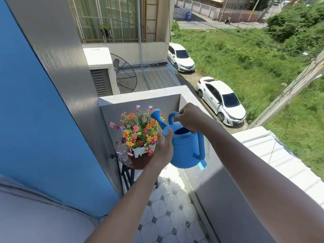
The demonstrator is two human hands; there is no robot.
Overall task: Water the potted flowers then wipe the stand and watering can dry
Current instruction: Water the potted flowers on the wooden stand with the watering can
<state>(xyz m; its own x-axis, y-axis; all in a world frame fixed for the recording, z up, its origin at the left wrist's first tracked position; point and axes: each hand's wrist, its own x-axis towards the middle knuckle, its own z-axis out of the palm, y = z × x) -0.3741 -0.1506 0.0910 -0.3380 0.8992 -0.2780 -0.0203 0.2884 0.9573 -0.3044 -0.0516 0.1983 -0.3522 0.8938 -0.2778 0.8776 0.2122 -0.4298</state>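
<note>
A blue plastic watering can (184,148) is held in the air over the balcony floor, just right of the flowers; its top handle is gripped by the right hand (191,118), fingers curled closed around it; the left hand (164,146) is pressed flat against the can's left side, fingers spread, thumb near the spout base. The rose-tipped spout (157,115) is angled up-left, overlapping the blooms. The potted flowers (138,132), in a white pot, are set on a round brown stand (138,161) in the balcony corner, hemmed by the blue wall (35,120) and grey parapet (140,99); the stand's right edge is hidden by the left hand. Two white cars (220,100) are parked below.
</note>
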